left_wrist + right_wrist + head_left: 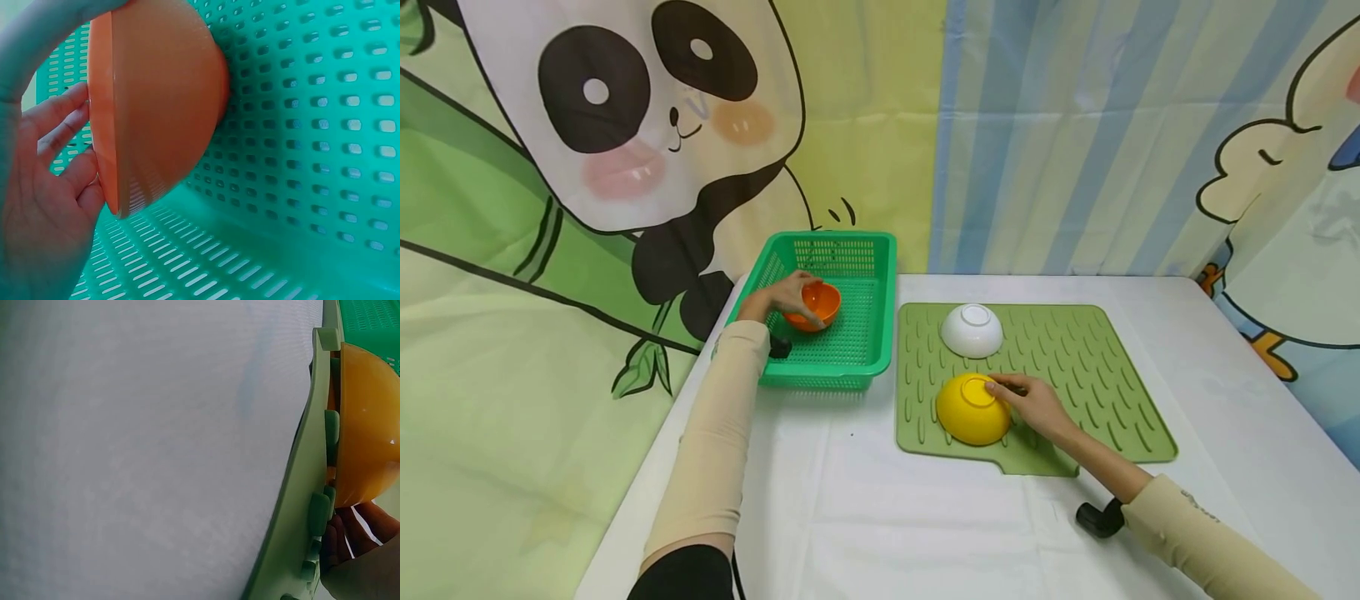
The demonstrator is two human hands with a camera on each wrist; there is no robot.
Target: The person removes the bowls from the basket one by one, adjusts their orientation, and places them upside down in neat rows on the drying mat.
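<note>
Inside the green basket point(880, 367), an orange bowl point(826, 305) sits with its opening up. My left hand point(788, 297) holds this bowl at its rim, and the left wrist view shows the fingers against the rim of the orange bowl point(162, 106). On the green drying mat point(1075, 358), a yellow bowl point(966, 421) lies upside down. My right hand point(1037, 406) grips the yellow bowl, thumb by its base ring; in the right wrist view, fingers reach the rim of the yellow bowl point(369, 425). Behind it is an upside-down white bowl point(972, 332).
The basket stands to the left of the mat on a white-covered table point(880, 500). A cartoon-printed curtain point(865, 125) hangs behind and to the sides. Black wrist mounts point(1101, 518) are attached at the arms.
</note>
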